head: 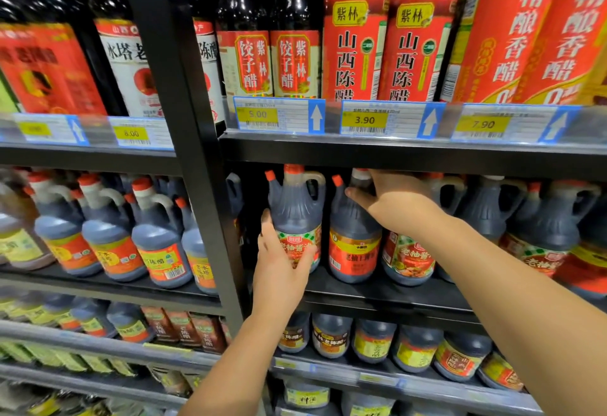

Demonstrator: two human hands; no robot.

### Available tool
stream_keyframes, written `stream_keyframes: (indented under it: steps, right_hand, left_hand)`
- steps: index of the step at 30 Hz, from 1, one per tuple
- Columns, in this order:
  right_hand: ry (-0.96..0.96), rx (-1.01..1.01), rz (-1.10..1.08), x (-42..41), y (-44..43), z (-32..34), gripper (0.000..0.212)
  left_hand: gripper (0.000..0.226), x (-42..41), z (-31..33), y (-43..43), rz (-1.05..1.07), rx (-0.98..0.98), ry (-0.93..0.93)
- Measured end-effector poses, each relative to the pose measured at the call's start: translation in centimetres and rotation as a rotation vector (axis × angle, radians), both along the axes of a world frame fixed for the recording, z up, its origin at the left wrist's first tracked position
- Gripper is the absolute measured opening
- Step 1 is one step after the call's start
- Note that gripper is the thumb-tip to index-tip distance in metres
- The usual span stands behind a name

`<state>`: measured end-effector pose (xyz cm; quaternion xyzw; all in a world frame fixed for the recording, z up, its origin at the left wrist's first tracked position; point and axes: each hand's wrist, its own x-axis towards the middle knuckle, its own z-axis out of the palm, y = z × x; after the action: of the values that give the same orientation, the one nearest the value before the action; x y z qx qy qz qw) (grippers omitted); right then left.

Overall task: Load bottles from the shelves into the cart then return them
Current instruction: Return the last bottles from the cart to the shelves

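Observation:
Two dark jug-shaped soy sauce bottles with orange caps stand side by side on the middle shelf (387, 294). My left hand (279, 271) wraps around the lower body of the left bottle (297, 205), over its red and green label. My right hand (391, 198) reaches over the shoulder and handle of the right bottle (353, 244), which has a red and yellow label, with the thumb on its front and the fingers behind its neck. No cart is in view.
More dark jugs fill the middle shelf to the right (538, 218) and the left bay (154, 235). Tall red-labelled vinegar bottles (354, 50) stand on the shelf above with price tags (364, 119). A black upright post (197, 139) divides the bays. Smaller bottles (414, 346) sit below.

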<state>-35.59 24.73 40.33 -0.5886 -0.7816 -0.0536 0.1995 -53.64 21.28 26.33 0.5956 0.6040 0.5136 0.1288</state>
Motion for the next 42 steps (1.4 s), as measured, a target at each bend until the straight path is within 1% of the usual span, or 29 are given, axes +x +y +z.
stream_keyframes:
  steps: [2,4,7,10,13,15,16,17,19,20,22,24,25,26,27,29,31,34,37,38,40,42]
  right_hand:
    - [0.022,-0.007,0.011,0.0,-0.2,0.0,0.038]
    - [0.079,0.041,0.059,0.3,-0.6,-0.3,0.032]
    - [0.160,0.257,0.113,1.5,-1.5,-1.1,0.026]
    - [0.221,0.366,0.046,3.4,-2.7,-2.1,0.024]
    - [0.303,0.488,-0.019,5.5,-3.7,-3.1,0.013]
    - [0.367,0.502,-0.081,7.0,-4.2,-3.7,0.029]
    - [0.391,0.502,-0.109,7.8,-4.4,-3.9,0.034]
    - [0.408,0.506,-0.134,8.6,-4.6,-4.2,0.035]
    - [0.423,0.510,-0.203,10.3,-4.9,-4.2,0.029]
    - [0.424,0.490,-0.253,11.1,-5.0,-4.1,0.029]
    - [0.404,0.385,-0.370,12.9,-4.6,-3.6,0.040]
    - [0.288,0.261,-0.463,14.7,-4.1,-3.2,0.051]
    - [0.216,0.213,-0.481,15.4,-3.9,-2.9,0.052]
    - [0.171,0.185,-0.486,15.9,-3.7,-2.7,0.052]
    - [0.163,0.190,-0.476,16.2,-3.4,-2.5,0.050]
    - [0.207,0.238,-0.424,16.4,-3.2,-1.9,0.043]
    - [0.162,0.213,-0.374,16.2,-2.9,-1.4,0.042]
    - [0.000,0.145,-0.366,15.9,-2.1,-0.7,0.051]
    - [-0.083,0.027,-0.417,15.9,-1.1,0.1,0.059]
    - [-0.092,-0.027,-0.414,15.8,-0.8,0.2,0.061]
    - [-0.029,-0.119,-0.391,15.7,-0.5,0.2,0.061]
    - [0.047,-0.144,-0.375,15.7,-0.5,0.2,0.061]
  left_hand:
    - [0.093,0.1,0.1,-0.1,0.001,-0.006,-0.002]
    - [0.096,0.1,0.2,-0.2,0.013,-0.008,0.002]
    - [0.099,0.7,0.2,-0.8,0.079,-0.005,0.069]
    - [0.096,1.8,0.6,-2.3,0.193,0.025,0.178]
    - [0.090,3.4,1.1,-3.6,0.236,0.138,0.260]
    - [0.085,4.9,1.4,-4.1,0.231,0.199,0.303]
    - [0.082,5.6,1.6,-4.2,0.220,0.215,0.321]
    - [0.080,6.5,1.7,-4.4,0.203,0.231,0.334]
    - [0.075,8.2,2.0,-4.5,0.159,0.263,0.349]
    - [0.072,9.1,2.2,-4.6,0.136,0.276,0.355]
    - [0.067,11.1,2.6,-4.5,0.097,0.290,0.383]
    - [0.067,13.2,3.0,-4.2,0.081,0.275,0.424]
    - [0.068,14.2,3.3,-4.0,0.082,0.261,0.440]
    - [0.068,15.3,3.6,-3.7,0.087,0.245,0.455]
    - [0.069,16.2,3.9,-3.4,0.091,0.227,0.468]
    - [0.068,17.9,4.4,-2.8,0.108,0.183,0.496]
    - [0.072,19.1,4.6,-2.3,0.138,0.139,0.510]
    - [0.088,20.0,4.8,-1.6,0.194,0.085,0.490]
    - [0.095,20.4,5.1,-1.1,0.226,0.042,0.444]
    - [0.095,20.5,5.2,-1.0,0.232,0.032,0.442]
    - [0.094,20.5,5.1,-1.0,0.231,0.026,0.435]
    - [0.092,20.6,4.9,-1.0,0.220,0.035,0.417]
